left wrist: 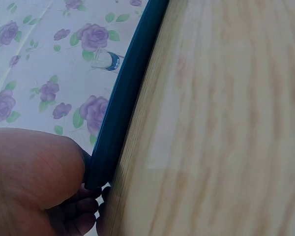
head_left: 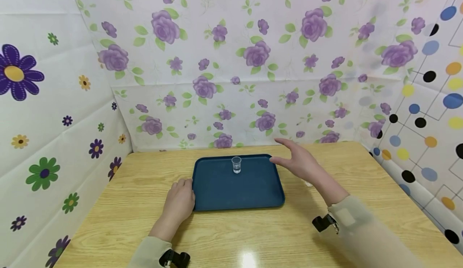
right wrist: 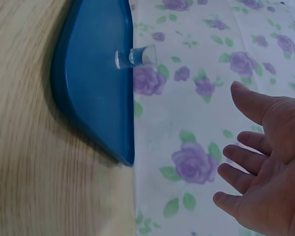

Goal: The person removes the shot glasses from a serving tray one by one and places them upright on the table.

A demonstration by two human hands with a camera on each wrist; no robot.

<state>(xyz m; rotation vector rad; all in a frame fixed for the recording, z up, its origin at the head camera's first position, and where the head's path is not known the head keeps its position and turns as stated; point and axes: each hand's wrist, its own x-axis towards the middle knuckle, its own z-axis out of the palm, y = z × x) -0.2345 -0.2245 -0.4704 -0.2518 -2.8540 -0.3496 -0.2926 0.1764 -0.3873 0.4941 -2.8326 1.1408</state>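
Observation:
A blue rectangular tray (head_left: 217, 191) lies on the wooden table, with a small clear shot glass (head_left: 236, 165) upright near its far edge. My left hand (head_left: 179, 201) holds the tray's left edge, the thumb at the rim. In the left wrist view that hand (left wrist: 34, 172) is beside the tray's end (left wrist: 123, 103), its curled fingers partly hidden. Over the table by the tray's far right corner, my right hand (head_left: 298, 161) is raised with thumb and fingers spread. Nothing is between them in the right wrist view, where the palm (right wrist: 280, 191) shows.
Partly behind my right wrist, a small clear object (head_left: 308, 183) sits on the table (head_left: 231, 236) right of the tray. A flowered cloth (head_left: 235, 79) hangs along the table's back edge, and patterned cloths hang at both sides.

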